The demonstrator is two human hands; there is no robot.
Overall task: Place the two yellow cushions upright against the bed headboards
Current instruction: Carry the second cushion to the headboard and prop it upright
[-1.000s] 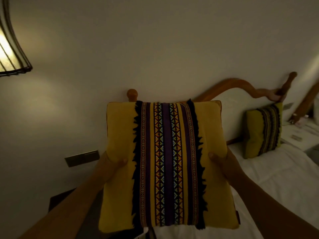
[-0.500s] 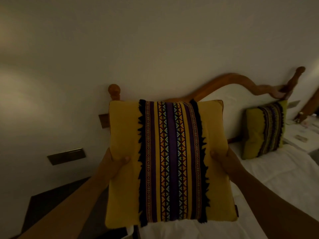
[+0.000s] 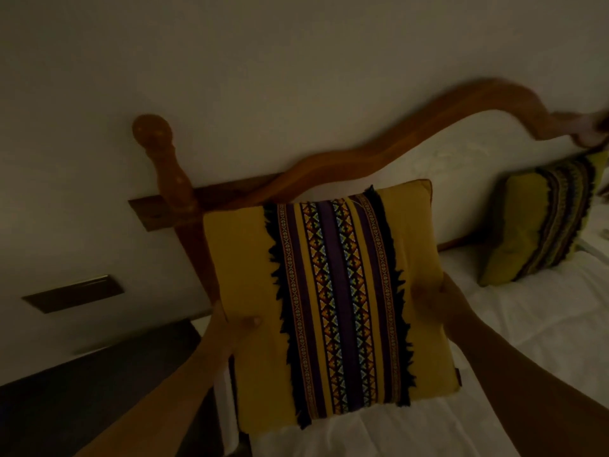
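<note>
I hold a yellow cushion (image 3: 244,291) with a purple patterned centre band and black fringe, upright and slightly tilted, over the left end of the white bed (image 3: 494,341). My left hand (image 3: 230,328) grips its left edge and my right hand (image 3: 435,298) grips its right edge. Behind it rises the curved wooden headboard (image 3: 379,153) with a round-topped post (image 3: 168,166). A second yellow cushion (image 3: 534,222) of the same pattern leans upright against the headboard's padded panel at the far right.
A dark bedside table (image 3: 82,390) stands to the left of the bed. A dark switch plate (image 3: 72,293) and a wooden wall strip (image 3: 148,212) are on the pale wall. The room is dim.
The cushion in my hands has moved forward and down toward the headboard, and the view has shifted closer and to the right. The lamp at the left is out of view.
</note>
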